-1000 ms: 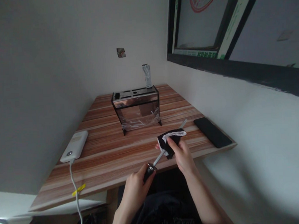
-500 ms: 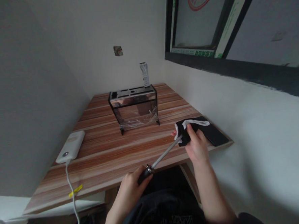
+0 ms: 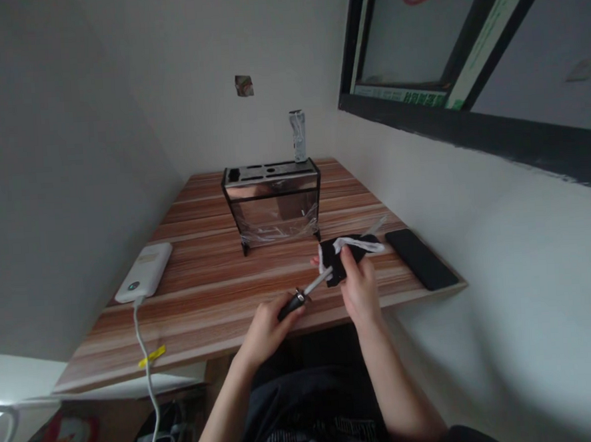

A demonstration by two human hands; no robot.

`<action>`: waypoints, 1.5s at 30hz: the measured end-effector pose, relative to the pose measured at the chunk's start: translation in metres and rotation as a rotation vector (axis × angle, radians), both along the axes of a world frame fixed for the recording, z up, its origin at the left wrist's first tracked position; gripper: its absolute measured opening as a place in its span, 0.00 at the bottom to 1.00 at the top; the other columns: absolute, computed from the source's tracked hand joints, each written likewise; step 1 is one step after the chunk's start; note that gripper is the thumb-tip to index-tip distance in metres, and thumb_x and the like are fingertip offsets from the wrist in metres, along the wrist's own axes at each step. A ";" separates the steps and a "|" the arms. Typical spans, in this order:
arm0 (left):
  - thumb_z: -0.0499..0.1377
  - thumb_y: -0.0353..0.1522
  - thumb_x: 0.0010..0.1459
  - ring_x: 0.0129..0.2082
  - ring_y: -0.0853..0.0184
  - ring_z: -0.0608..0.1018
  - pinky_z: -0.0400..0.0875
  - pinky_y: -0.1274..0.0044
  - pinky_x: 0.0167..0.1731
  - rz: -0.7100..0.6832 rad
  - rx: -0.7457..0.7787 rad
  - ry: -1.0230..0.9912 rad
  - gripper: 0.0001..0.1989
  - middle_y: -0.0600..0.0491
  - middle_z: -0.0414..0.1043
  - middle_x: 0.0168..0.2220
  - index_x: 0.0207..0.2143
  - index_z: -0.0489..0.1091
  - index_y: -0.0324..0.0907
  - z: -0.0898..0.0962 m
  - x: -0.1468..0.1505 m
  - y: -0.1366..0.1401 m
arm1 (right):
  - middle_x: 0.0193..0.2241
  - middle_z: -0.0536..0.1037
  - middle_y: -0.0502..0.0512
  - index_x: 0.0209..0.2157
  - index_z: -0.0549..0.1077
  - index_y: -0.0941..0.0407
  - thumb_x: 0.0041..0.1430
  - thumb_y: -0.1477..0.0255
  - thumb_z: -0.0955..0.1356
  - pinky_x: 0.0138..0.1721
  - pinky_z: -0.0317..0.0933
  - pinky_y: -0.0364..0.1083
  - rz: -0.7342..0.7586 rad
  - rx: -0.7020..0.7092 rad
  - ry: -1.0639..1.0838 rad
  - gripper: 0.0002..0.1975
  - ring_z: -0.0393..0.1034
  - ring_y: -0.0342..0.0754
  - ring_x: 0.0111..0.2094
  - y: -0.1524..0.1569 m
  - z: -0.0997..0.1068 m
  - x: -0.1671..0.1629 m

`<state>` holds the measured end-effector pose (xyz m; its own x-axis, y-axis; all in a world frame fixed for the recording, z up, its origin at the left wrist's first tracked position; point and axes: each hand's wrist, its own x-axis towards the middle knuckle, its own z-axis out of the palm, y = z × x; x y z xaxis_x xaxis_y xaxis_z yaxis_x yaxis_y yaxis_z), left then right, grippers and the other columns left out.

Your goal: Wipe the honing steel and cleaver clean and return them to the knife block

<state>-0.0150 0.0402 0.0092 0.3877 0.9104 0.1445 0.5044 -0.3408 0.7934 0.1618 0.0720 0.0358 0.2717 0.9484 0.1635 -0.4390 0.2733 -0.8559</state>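
Observation:
My left hand [image 3: 269, 332] is closed around the black handle of a sharpening steel [image 3: 317, 282], a thin grey rod with a metal collar. Its rod slants up to the right into a folded black cloth with white edging [image 3: 359, 244]. My right hand [image 3: 360, 284] pinches this cloth around the rod, thumb on top; the other fingers are mostly hidden beneath. A pale, blurred length, in line with the rod, sticks out past the cloth's far side. Both hands are above the table's front edge.
On the wooden table [image 3: 204, 280] stands a metal knife block [image 3: 273, 189] with slots and a plastic-wrapped handle [image 3: 298, 137] upright in it. A black phone [image 3: 420, 259] lies at right, a white power bank [image 3: 145, 270] with a cable [image 3: 144, 350] at left. Walls close both sides.
The cloth and my right hand have slid left along the rod toward the handle, and the rod's far end now shows beyond the cloth. The phone is uncovered. The view has shifted slightly.

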 end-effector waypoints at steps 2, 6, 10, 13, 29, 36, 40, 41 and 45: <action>0.54 0.38 0.60 0.28 0.69 0.71 0.60 0.82 0.28 0.053 0.011 -0.029 0.13 0.54 0.72 0.28 0.37 0.72 0.37 -0.002 0.002 0.001 | 0.28 0.81 0.55 0.35 0.75 0.57 0.55 0.58 0.67 0.41 0.70 0.52 0.038 -0.024 -0.135 0.16 0.77 0.55 0.37 0.000 -0.013 -0.013; 0.53 0.39 0.60 0.26 0.69 0.69 0.59 0.82 0.26 0.138 0.019 -0.068 0.15 0.55 0.70 0.25 0.34 0.71 0.36 -0.007 0.002 0.003 | 0.35 0.81 0.58 0.35 0.77 0.57 0.53 0.58 0.69 0.46 0.66 0.52 0.087 -0.037 -0.392 0.16 0.74 0.56 0.42 0.000 -0.029 -0.030; 0.54 0.38 0.60 0.28 0.68 0.70 0.61 0.81 0.28 0.118 -0.014 -0.095 0.14 0.54 0.72 0.28 0.37 0.71 0.35 -0.007 -0.002 0.006 | 0.35 0.81 0.57 0.36 0.77 0.57 0.54 0.59 0.68 0.46 0.66 0.52 0.163 -0.036 -0.480 0.16 0.75 0.55 0.40 -0.002 -0.030 -0.035; 0.54 0.38 0.59 0.29 0.68 0.71 0.61 0.81 0.28 0.089 -0.040 -0.082 0.14 0.54 0.72 0.29 0.38 0.71 0.36 -0.006 -0.003 0.007 | 0.34 0.81 0.57 0.36 0.78 0.56 0.54 0.60 0.69 0.45 0.67 0.52 0.181 -0.024 -0.463 0.15 0.75 0.56 0.39 -0.004 -0.030 -0.035; 0.53 0.40 0.59 0.32 0.66 0.71 0.63 0.80 0.31 0.012 -0.106 -0.123 0.17 0.53 0.72 0.32 0.42 0.70 0.35 -0.003 -0.003 0.008 | 0.36 0.81 0.57 0.36 0.77 0.57 0.57 0.61 0.67 0.49 0.65 0.53 0.236 0.018 -0.346 0.14 0.75 0.54 0.42 -0.009 -0.022 -0.030; 0.53 0.41 0.59 0.30 0.67 0.69 0.61 0.79 0.31 0.006 -0.127 -0.122 0.18 0.52 0.70 0.31 0.40 0.71 0.34 -0.002 -0.004 0.008 | 0.30 0.81 0.56 0.35 0.76 0.57 0.54 0.60 0.69 0.37 0.71 0.50 0.264 -0.021 -0.189 0.15 0.78 0.54 0.33 -0.004 -0.016 -0.025; 0.53 0.41 0.59 0.27 0.70 0.66 0.57 0.81 0.27 0.026 -0.133 -0.083 0.18 0.55 0.66 0.26 0.35 0.70 0.34 -0.005 -0.005 0.009 | 0.29 0.81 0.55 0.34 0.75 0.57 0.53 0.60 0.70 0.34 0.72 0.49 0.217 0.003 -0.156 0.14 0.78 0.53 0.31 0.005 -0.010 -0.017; 0.53 0.41 0.59 0.27 0.70 0.66 0.57 0.81 0.27 0.026 -0.131 -0.082 0.18 0.55 0.66 0.26 0.35 0.70 0.34 -0.005 -0.005 0.009 | 0.29 0.81 0.55 0.34 0.75 0.57 0.53 0.60 0.70 0.34 0.72 0.49 0.207 0.009 -0.151 0.14 0.78 0.53 0.31 0.008 -0.009 -0.015; 0.53 0.41 0.60 0.29 0.68 0.69 0.59 0.80 0.30 0.002 -0.138 -0.110 0.18 0.54 0.69 0.30 0.40 0.72 0.35 -0.002 -0.004 0.008 | 0.28 0.81 0.55 0.34 0.76 0.58 0.51 0.60 0.71 0.34 0.72 0.51 0.189 0.016 -0.103 0.16 0.78 0.54 0.30 0.016 0.000 -0.002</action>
<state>-0.0190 0.0483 0.0070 0.3744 0.9253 0.0598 0.4131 -0.2241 0.8827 0.1599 0.0876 0.0358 0.0699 0.9780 0.1967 -0.3942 0.2082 -0.8951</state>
